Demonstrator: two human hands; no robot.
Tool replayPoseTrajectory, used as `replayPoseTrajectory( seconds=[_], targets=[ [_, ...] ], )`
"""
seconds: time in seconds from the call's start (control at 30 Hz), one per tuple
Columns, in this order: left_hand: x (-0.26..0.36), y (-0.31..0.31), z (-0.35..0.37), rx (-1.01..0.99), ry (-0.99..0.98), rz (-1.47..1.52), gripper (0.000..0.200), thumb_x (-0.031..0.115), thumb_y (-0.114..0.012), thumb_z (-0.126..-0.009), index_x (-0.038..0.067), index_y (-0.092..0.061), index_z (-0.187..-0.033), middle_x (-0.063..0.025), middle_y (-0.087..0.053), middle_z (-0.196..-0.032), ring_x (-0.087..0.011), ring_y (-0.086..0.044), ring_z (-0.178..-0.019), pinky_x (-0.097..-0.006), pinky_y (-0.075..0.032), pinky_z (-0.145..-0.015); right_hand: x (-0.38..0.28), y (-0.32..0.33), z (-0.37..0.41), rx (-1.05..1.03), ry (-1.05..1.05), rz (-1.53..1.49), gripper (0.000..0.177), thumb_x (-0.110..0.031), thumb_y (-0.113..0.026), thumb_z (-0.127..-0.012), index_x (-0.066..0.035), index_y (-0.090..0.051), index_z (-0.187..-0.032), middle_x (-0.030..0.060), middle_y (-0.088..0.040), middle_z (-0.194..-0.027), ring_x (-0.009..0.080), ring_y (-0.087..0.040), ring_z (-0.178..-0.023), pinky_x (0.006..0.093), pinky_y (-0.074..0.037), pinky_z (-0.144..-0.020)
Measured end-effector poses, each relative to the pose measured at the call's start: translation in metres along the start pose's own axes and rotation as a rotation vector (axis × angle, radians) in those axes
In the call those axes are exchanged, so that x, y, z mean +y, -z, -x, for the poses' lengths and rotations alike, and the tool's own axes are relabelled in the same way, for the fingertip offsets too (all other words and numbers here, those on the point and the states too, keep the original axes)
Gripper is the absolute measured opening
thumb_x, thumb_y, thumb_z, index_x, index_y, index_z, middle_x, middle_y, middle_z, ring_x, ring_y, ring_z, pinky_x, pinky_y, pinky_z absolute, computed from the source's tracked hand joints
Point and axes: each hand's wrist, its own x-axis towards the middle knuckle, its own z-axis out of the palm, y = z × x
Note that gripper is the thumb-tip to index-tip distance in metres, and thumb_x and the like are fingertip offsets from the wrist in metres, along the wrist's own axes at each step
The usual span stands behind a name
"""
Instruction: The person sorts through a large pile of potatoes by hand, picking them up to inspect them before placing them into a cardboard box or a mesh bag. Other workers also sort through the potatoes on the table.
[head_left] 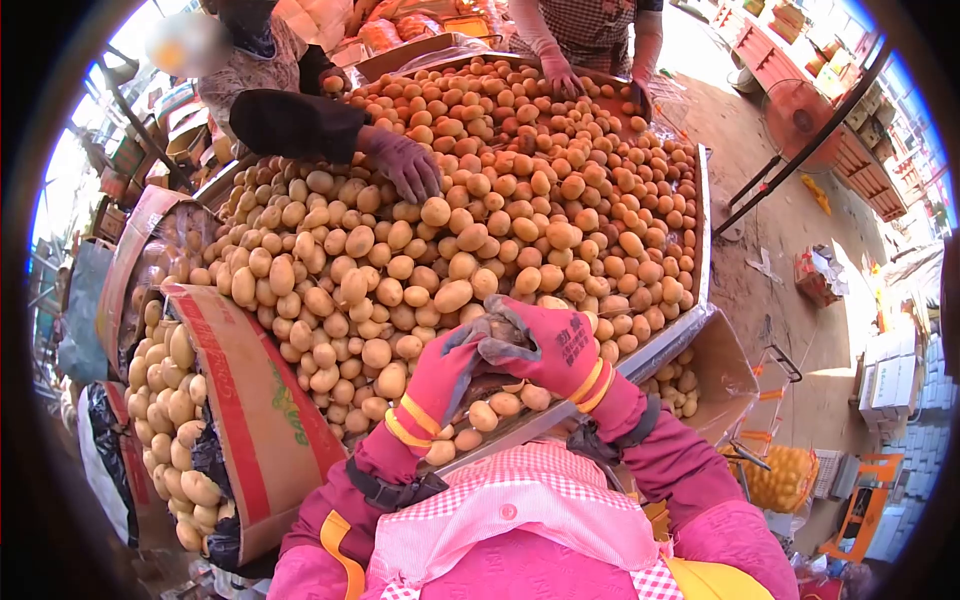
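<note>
My left hand [448,368] and my right hand [548,350] are together at the near edge of a big heap of potatoes [455,296]. Both wear pink gloves with grey fingers and yellow cuff bands. Their fingers are curled inward and meet. What lies between them, if anything, is mostly hidden by the gloves; only a dark brownish patch shows. Just below the hands, a few loose potatoes [483,415] lie along the table's near rim [520,432].
At left stands a cardboard box [255,400] full of potatoes. Another open box [722,370] with potatoes is below the right rim. Across the heap, one person's gloved hand [402,165] touches potatoes; another person's hands [562,78] work at the far side. An orange frame [865,505] stands lower right.
</note>
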Motion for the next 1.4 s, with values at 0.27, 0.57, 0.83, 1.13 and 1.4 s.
replayPoseTrajectory(
  seconds=[0.27,0.57,0.83,1.13,1.4],
  targets=[
    [0.019,-0.005,0.009,-0.096,0.289,0.53,0.042,0.016,-0.054,-0.102,-0.004,-0.051,-0.138,-0.0153,-0.064,-0.125,-0.0225,-0.065,-0.114,-0.0333,-0.055,-0.098,0.023,-0.017,0.018,0.207,0.069,-0.223,0.039,-0.029,-0.071,-0.089,-0.007,-0.068,-0.121,0.013,-0.073,-0.097,0.0302,-0.072,-0.084,0.0358,-0.056,-0.073],
    [0.011,-0.012,0.01,-0.102,0.228,0.353,0.047,0.016,-0.057,-0.1,-0.004,-0.05,-0.143,-0.0146,-0.058,-0.136,-0.0195,-0.06,-0.119,-0.0317,-0.049,-0.103,0.076,-0.048,0.044,0.191,0.117,0.225,0.037,-0.016,-0.056,-0.098,-0.008,-0.055,-0.134,0.0168,-0.064,-0.12,0.0357,-0.064,-0.105,0.0447,-0.053,-0.088],
    [-0.004,-0.024,0.007,-0.132,-0.057,-0.478,0.079,0.023,-0.079,-0.084,0.001,-0.041,-0.15,-0.0154,-0.06,-0.135,-0.0219,-0.061,-0.119,-0.0339,-0.049,-0.101,0.087,-0.077,0.053,0.275,0.181,0.262,0.026,-0.012,-0.055,-0.093,-0.007,-0.062,-0.118,0.0172,-0.065,-0.108,0.0346,-0.065,-0.095,0.0436,-0.053,-0.076],
    [-0.008,-0.025,0.004,-0.049,-0.179,-0.729,0.067,0.02,-0.08,-0.081,0.0,-0.053,-0.139,-0.0162,-0.064,-0.122,-0.028,-0.066,-0.107,-0.038,-0.053,-0.092,0.057,-0.07,0.051,0.234,-0.155,-0.154,0.027,-0.031,-0.059,-0.098,-0.005,-0.064,-0.093,0.0152,-0.067,-0.085,0.0351,-0.066,-0.077,0.0427,-0.051,-0.066],
    [-0.006,-0.014,0.0,-0.052,-0.066,-0.389,0.069,0.007,-0.079,-0.082,0.0,-0.047,-0.144,-0.0105,-0.054,-0.143,-0.0189,-0.052,-0.128,-0.0331,-0.041,-0.11,0.063,-0.064,0.05,0.37,-0.436,-1.347,0.032,-0.013,-0.051,-0.103,0.001,-0.059,-0.131,0.0061,-0.069,-0.101,0.015,-0.064,-0.073,0.0287,-0.053,-0.062]
  ],
)
